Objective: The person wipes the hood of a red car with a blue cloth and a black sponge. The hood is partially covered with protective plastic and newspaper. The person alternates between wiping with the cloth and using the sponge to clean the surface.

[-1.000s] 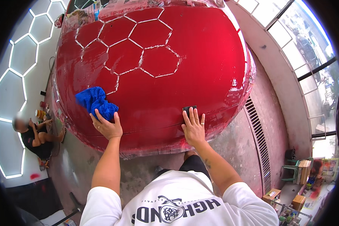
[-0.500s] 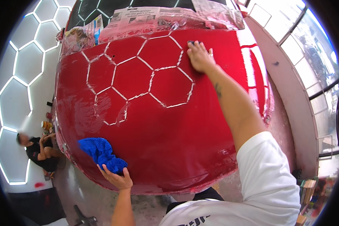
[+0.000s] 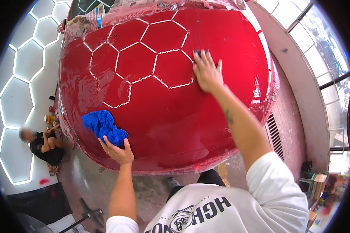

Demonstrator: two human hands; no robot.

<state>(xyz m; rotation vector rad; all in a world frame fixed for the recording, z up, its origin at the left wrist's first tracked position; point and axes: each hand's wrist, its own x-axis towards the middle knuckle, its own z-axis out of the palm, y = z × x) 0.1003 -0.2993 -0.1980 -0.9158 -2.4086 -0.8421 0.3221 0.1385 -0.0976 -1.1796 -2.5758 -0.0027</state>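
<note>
A glossy red car hood (image 3: 159, 128) spreads out in front of me, with bright hexagon-shaped reflections on its left and middle. My right hand (image 3: 208, 73) reaches to the right of its middle, fingers stretched forward over a small dark pad (image 3: 200, 52) pressed to the paint. Most of that pad is hidden under the fingers. Near the hood's front left edge, my left hand (image 3: 118, 152) has its fingers and thumb against a bunched blue microfiber towel (image 3: 105, 126), which rests on the paint.
Newspaper and plastic film (image 3: 132, 9) cover the hood's far edge. A person (image 3: 48, 145) in dark clothes squats at the left, close to some small cans (image 3: 49, 119). Glowing hexagon lights cover the left wall. At right are a floor grate (image 3: 275, 138) and a stool (image 3: 313, 182).
The view has shifted, so the hood sits higher in it. My right hand has slid the pad nearer to me along the hood. My left hand stays at the towel.
</note>
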